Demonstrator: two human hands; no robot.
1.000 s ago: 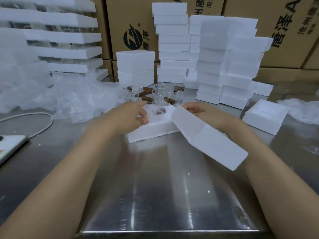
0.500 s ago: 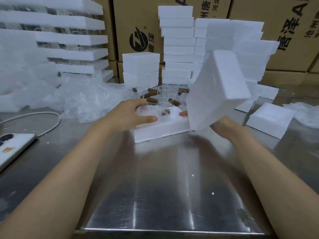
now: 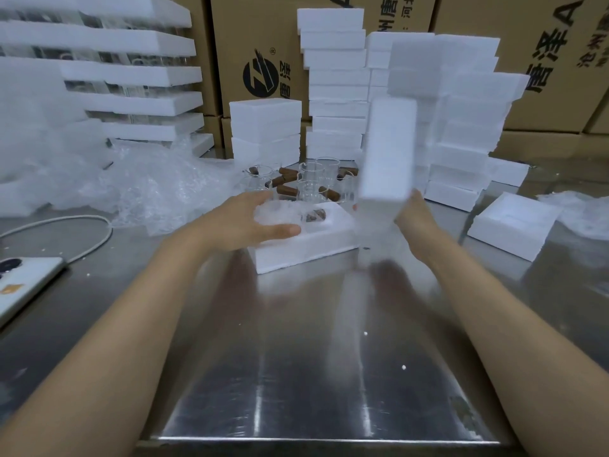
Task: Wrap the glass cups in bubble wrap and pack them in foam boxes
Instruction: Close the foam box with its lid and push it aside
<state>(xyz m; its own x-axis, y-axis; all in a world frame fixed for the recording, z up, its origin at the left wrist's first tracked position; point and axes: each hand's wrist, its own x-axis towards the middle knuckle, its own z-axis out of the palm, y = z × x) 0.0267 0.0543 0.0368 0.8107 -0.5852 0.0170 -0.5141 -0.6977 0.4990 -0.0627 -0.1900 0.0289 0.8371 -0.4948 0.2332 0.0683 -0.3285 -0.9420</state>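
The left hand [image 3: 244, 222] lays loose, open fingers on the wrapped cup [image 3: 280, 214] to steady it in the box [image 3: 296, 253], while the right hand [image 3: 416, 217] grips the lid [image 3: 387, 153] upright alongside, seemingly ready to cover it.

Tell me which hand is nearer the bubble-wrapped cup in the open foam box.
Left. The left hand rests on the bubble-wrapped cup in the foam box; the right hand is off to the box's right, holding the foam lid upright.
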